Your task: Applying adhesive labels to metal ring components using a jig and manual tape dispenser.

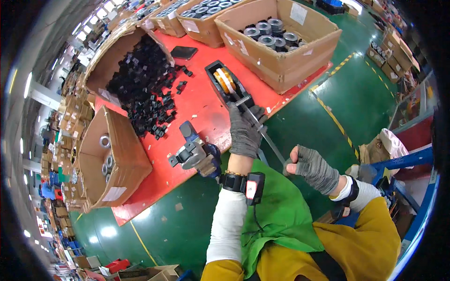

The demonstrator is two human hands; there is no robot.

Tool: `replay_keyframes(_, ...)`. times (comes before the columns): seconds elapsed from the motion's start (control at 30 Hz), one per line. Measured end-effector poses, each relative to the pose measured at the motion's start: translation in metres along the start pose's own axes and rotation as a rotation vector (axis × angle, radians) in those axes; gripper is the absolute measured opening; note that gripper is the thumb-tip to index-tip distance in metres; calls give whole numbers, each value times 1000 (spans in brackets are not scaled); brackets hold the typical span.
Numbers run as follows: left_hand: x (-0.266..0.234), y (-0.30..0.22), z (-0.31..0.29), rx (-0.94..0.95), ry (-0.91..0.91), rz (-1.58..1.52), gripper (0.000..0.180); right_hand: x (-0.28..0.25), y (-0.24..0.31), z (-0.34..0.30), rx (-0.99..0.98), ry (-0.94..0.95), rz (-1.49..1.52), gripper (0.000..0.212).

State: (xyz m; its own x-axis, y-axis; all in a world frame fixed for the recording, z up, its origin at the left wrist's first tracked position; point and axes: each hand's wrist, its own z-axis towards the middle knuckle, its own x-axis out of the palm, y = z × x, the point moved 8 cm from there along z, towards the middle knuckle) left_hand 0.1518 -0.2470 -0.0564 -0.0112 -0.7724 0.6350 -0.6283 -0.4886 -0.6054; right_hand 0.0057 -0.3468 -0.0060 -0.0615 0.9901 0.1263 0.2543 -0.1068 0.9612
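One grey strip (273, 144), end in pinched R grip (316, 169); L grip (244, 133) unclear, by blk dispenser (240, 87)

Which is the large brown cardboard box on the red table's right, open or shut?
The box is open: grey round parts show inside.

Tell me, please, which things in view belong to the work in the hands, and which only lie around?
Seem to belong:
black dispenser, at the left hand
orange roll inside
narrow grey strip, reaching the right hand

Seem just lying about:
flat dark object on the red table
red bin
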Motion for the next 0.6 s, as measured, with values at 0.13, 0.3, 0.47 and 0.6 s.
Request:
replay_keyframes(0.13, 7, -7, 7, -46, -63, -39, 58, -14, -11, 1, -35, -42, -65, 23)
replay_keyframes(0.3, 1, -7, 26, 66, -36, 35, 44, -21, -24, 6, -46, -48, -79, 23)
replay_keyframes(0.47, 2, -14, 18, 109, -78, 73, 41, -25, -25, 11, -95, -51, -83, 22)
replay_keyframes(0.6, 0, -7, 8, -24, -54, 50, 38, -38, -28, 12, -96, -113, -134, 21)
